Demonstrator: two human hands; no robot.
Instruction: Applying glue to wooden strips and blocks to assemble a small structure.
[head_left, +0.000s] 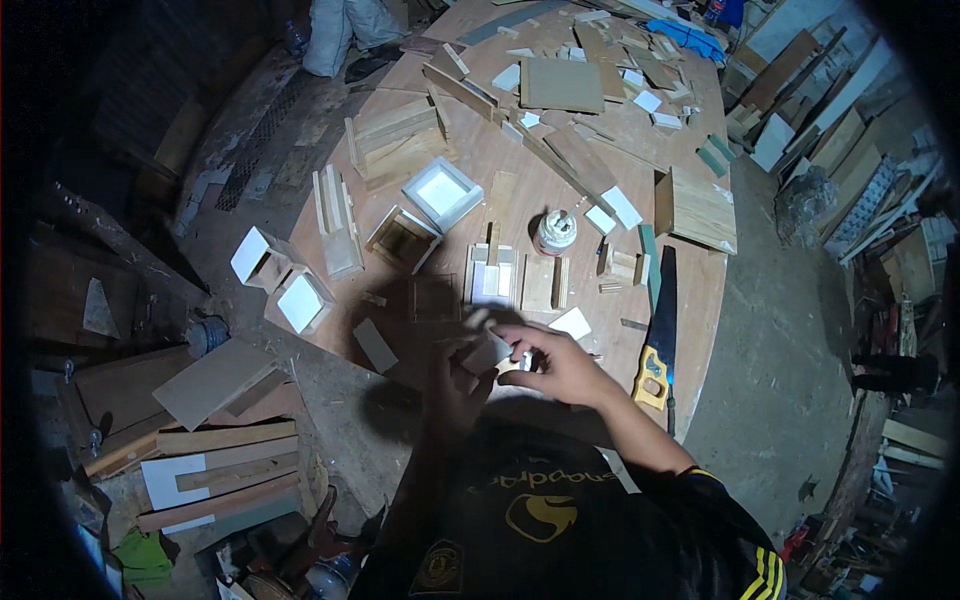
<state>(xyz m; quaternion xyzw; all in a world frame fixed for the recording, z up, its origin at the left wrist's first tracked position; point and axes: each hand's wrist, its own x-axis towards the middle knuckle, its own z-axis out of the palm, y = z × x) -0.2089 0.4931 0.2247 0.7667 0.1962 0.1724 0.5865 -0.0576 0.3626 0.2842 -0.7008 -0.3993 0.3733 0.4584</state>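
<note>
Close to my body, at the near edge of the wooden table (pixel 300 318), both hands meet around a small flat greyish piece (pixel 488 352), perhaps wood or board. My left hand (pixel 458 388), in shadow, closes on its left side. From the right, my right hand (pixel 553 366) curls its fingers and thumb against it, with something white showing between them. Just beyond lie a small open frame with a pale inside (pixel 490 275) and a wooden piece with a raised strip (pixel 545 283). A white tile-like piece (pixel 571 322) lies beside my right hand.
A yellow-handled handsaw (pixel 655 365) lies at the right table edge. An open white jar (pixel 556 232) stands mid-table. Small wooden boxes (pixel 440 192) stand on the left, another box (pixel 698 208) on the right. Offcuts cover the far end. Boards (pixel 225 470) lie stacked at lower left.
</note>
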